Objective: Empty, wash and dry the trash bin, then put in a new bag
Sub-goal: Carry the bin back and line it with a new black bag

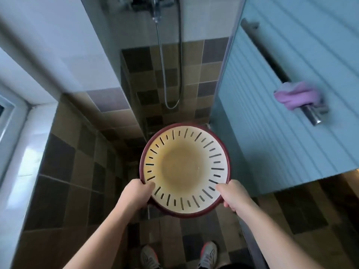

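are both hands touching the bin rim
Touching. The head view shows the left hand and the right hand each gripping the dark red rim of the trash bin, thumbs lying over its inner wall.

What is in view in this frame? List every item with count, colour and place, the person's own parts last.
trash bin: 1, cream inside with dark slits and a dark red rim, held at centre, nothing visible inside
shower hose: 1, silver, hanging on the tiled wall above the bin
mixer tap: 1, dark metal, top centre, blurred
door: 1, pale blue, ribbed, on the right
door bar handle: 1, metal, on the door
cloth: 1, purple, draped over the bar handle
floor tiles: brown and tan checks
shoes: 2, grey with red, bottom centre
left hand: 1, gripping the bin rim
right hand: 1, gripping the bin rim
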